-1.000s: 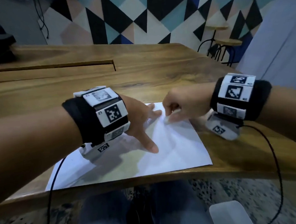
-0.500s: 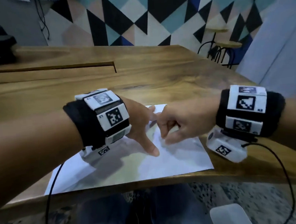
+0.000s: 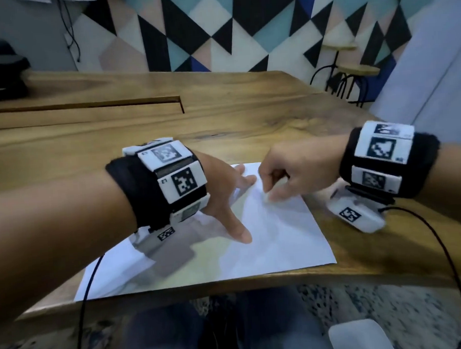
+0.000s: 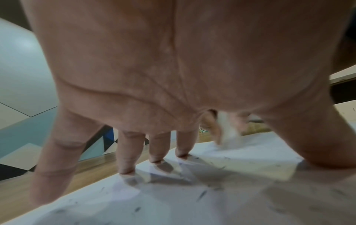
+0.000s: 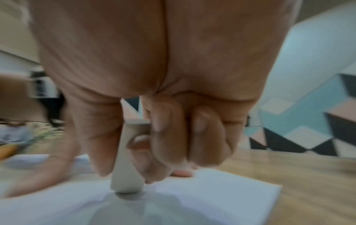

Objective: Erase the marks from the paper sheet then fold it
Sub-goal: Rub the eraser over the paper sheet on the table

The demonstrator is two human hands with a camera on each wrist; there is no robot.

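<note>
Paper sheet: flat at the surface's near edge, long axis left-right. Eraser: upright, tip on the sheet's far-right part, pinched by right hand. Left hand: splayed, pressing just left (grey crumbs scattered).

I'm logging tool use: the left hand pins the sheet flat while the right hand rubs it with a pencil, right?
Not a pencil. The right wrist view shows the right hand pinching a white eraser against the paper sheet. The left hand does pin it flat.
</note>
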